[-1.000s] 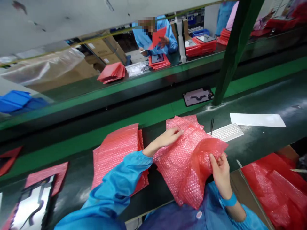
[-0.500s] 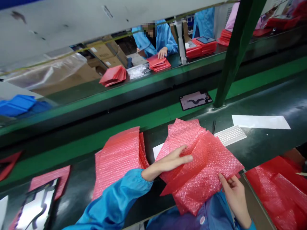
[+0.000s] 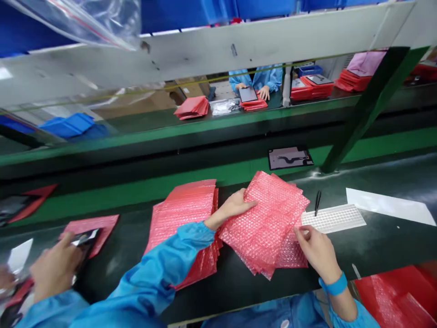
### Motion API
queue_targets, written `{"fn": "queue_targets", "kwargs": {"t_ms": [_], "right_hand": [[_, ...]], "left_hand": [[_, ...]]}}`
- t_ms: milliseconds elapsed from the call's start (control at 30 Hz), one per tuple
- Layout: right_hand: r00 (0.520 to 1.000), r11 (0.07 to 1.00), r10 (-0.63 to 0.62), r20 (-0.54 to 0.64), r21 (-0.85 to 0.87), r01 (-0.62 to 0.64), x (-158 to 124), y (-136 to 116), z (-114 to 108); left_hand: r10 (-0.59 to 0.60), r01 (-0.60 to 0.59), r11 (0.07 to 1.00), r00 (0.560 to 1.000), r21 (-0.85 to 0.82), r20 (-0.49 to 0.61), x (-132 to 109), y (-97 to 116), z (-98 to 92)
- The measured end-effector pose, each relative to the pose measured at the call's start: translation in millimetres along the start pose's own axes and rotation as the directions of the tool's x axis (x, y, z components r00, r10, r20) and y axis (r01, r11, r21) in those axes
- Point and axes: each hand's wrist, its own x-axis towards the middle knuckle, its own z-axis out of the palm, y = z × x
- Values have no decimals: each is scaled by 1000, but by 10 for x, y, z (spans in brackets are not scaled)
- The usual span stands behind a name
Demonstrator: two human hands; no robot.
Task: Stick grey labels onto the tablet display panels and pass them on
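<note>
Atop red bubble-wrap bags (image 3: 266, 214) rest the fingers of the left hand (image 3: 234, 205), those of the right hand (image 3: 321, 253) at their right edge; whether either grips, I can't tell. Rumpled earlier, the bags now lie flat on the bench (image 3: 239, 291). At left, a co-worker's hand (image 3: 56, 269) has appeared.

Dark green worktop (image 3: 385, 248) bearing, left to right: a partly covered red pouch (image 3: 109, 223); a stack of red bubble-wrap pouches (image 3: 184, 207); a fanned pile of similar pouches (image 3: 269, 214); a white gridded sheet (image 3: 336, 219), with black tweezers (image 3: 317, 203) at its edge; a plain white strip (image 3: 389, 207).
</note>
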Motion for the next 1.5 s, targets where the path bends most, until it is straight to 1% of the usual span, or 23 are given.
{"fn": "queue_targets", "kwargs": {"t_ms": [67, 133, 200, 267, 333, 433, 500, 567, 600, 667, 733, 800, 867, 900, 967, 1000, 1067, 1133, 1267, 1333, 1400, 1433, 1500], "right_hand": [[1000, 998, 21, 22, -66, -20, -29, 19, 71], [999, 997, 45, 23, -68, -44, -79, 52, 144], [998, 998, 56, -1, 32, -56, -119, 103, 197], [997, 974, 82, -16, 213, -77, -136, 168, 225], [990, 906, 140, 11, 402, -133, -130, 233, 232], [974, 752, 186, 130, 619, -227, -107, 294, 217], [971, 662, 155, 181, 711, -238, -99, 293, 188], [976, 596, 110, 187, 773, -216, -98, 249, 137], [981, 570, 96, 170, 799, -194, -96, 207, 105], [990, 534, 66, 126, 833, -142, -82, 84, 43], [998, 532, 24, 59, 844, -63, -36, -80, 13], [999, 564, -44, 20, 826, 8, 47, -255, 48], [992, 607, -121, 47, 794, 37, 150, -410, 151], [984, 627, -158, 86, 779, 32, 199, -474, 220], [961, 661, -214, 174, 750, 11, 277, -567, 359], [949, 675, -236, 210, 738, 5, 304, -597, 418], [929, 698, -270, 253, 716, 7, 340, -625, 491], [918, 712, -296, 265, 702, 27, 369, -619, 497], [919, 740, -303, 254, 670, 59, 494, -548, 374], [928, 756, -291, 234, 650, 73, 621, -509, 289], [940, 771, -269, 209, 632, 80, 789, -477, 205], [946, 777, -257, 199, 624, 80, 883, -462, 165], [956, 787, -233, 180, 612, 77, 1072, -429, 93]], "left_hand": [[-86, 87, 996, 995, -12, 43, 50, -60, 72], [-162, 166, 986, 980, -31, 114, 75, -80, 147], [-195, 212, 975, 961, -68, 196, 61, -54, 204], [-173, 212, 969, 950, -130, 259, 1, 3, 258], [-119, 179, 963, 953, -203, 278, -96, 64, 337], [-37, 115, 946, 967, -302, 252, -262, 134, 511], [6, 73, 930, 977, -361, 213, -365, 177, 597], [42, 30, 911, 985, -412, 165, -479, 239, 573], [56, 11, 900, 988, -435, 141, -550, 280, 501], [84, -31, 880, 992, -475, 91, -724, 372, 225], [77, -66, 865, 997, -497, 3, -922, 454, -202], [-10, -72, 865, 987, -497, -161, -1104, 490, -712], [-62, -74, 871, 964, -486, -258, -1252, 455, -1209], [-78, -81, 876, 949, -476, -304, -1313, 407, -1426], [-125, -57, 895, 920, -443, -372, -1411, 264, -1767], [-153, -33, 907, 903, -419, -402, -1447, 175, -1887], [-198, 28, 933, 872, -358, -448, -1492, -10, -2041], [-217, 87, 957, 849, -277, -481, -1493, -176, -2118], [-202, 211, 976, 788, -52, -582, -1388, -347, -2233], [-169, 298, 950, 739, 92, -652, -1323, -348, -2305], [-129, 393, 890, 702, 231, -700, -1282, -316, -2365], [-118, 438, 852, 695, 287, -710, -1273, -296, -2383], [-121, 502, 782, 704, 371, -700, -1276, -258, -2384]]}}
